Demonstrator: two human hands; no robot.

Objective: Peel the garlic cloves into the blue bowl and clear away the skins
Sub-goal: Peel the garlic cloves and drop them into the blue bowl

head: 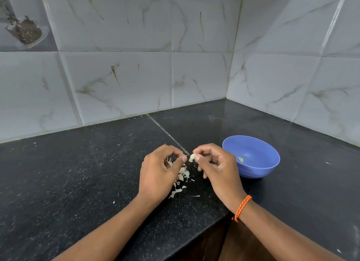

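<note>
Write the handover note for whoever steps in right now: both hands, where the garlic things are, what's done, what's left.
Right hand pinches a garlic clove at its fingertips, above the counter beside the blue bowl.
Left hand is curled, fingertips close to the clove; it seems to pinch a bit of skin, hard to tell.
Loose skins lie on the black counter under the hands.
Done: the bowl holds one small pale piece.
Left: finish this clove, drop it in the bowl, clear the skins.

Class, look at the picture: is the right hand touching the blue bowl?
Apart. In the head view, the right hand pinches a garlic clove left of the blue bowl, and a strip of dark counter shows between them.
</note>
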